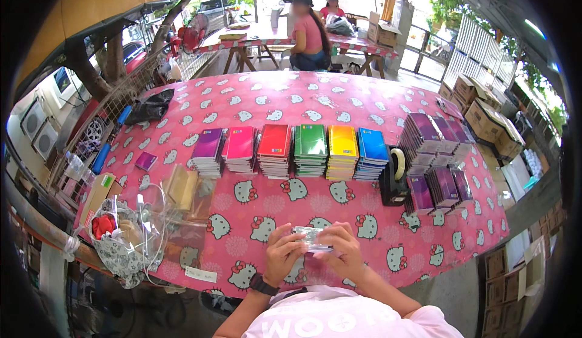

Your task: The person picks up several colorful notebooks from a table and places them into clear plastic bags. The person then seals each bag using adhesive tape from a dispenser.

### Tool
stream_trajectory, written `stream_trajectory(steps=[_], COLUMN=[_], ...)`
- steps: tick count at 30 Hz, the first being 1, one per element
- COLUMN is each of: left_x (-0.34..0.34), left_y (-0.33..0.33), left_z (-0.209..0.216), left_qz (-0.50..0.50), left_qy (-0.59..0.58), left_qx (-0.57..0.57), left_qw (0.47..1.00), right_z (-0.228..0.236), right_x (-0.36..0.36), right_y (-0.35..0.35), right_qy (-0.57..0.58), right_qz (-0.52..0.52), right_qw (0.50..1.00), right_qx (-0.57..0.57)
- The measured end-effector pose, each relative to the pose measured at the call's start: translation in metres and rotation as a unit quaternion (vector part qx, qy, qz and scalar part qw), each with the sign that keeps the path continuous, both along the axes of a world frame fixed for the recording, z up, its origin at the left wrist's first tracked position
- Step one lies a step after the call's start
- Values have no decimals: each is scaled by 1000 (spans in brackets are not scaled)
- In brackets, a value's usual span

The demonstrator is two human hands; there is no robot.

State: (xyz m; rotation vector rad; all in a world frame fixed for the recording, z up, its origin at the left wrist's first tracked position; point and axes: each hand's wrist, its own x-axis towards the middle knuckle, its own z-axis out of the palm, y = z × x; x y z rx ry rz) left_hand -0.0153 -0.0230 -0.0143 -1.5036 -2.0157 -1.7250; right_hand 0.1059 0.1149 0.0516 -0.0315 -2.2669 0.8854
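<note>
Close to my body, both hands hold a small, shiny, whitish pack (312,239) just over the table; it looks wrapped in transparent plastic. My left hand (284,253) grips its left end with bent fingers. On the right end, my right hand (343,250) is closed too, its fingers lying across the top. Beyond them a row of small notebook stacks runs left to right: purple (209,144), pink (240,142), red (274,141), green (311,141), yellow (343,141) and blue (372,145). A black tape dispenser (394,191) stands right of the blue stack.
Several purple notebook packs (422,133) are piled at the right. Plastic sleeves (197,198), a patterned bag (130,250) and a paper label (200,274) lie at the left. One small purple notebook (146,160) sits apart. Two people (309,35) are at a far table.
</note>
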Motion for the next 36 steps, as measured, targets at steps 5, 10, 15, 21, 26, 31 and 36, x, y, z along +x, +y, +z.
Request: stream_trajectory(steps=[5, 10, 15, 21, 26, 31, 36], left_x=[3, 0, 2, 1, 2, 11, 25], left_y=[7, 3, 0, 2, -2, 15, -7], left_z=[-1, -2, 3, 5, 3, 17, 5], left_qz=[16, 22, 20, 27, 54, 89, 102], left_qy=[-50, -34, -33, -97, -104, -191, 59], left_qx=[14, 14, 6, -12, -92, 53, -47], left_qw=[999, 999, 999, 995, 989, 976, 992], right_z=[-32, -24, -34, -33, -20, -26, -26], right_x=[2, -7, -5, -10, -15, -22, -26], right_y=[5, -10, -13, -14, -16, -1, 12], right_qy=[-54, -59, -57, -38, -72, -168, -202], right_qz=[-37, -38, -35, -54, -90, -61, -7], right_qw=[993, 997, 998, 998, 986, 945, 912], right_qx=[96, -22, -4, -21, -122, -274, -358])
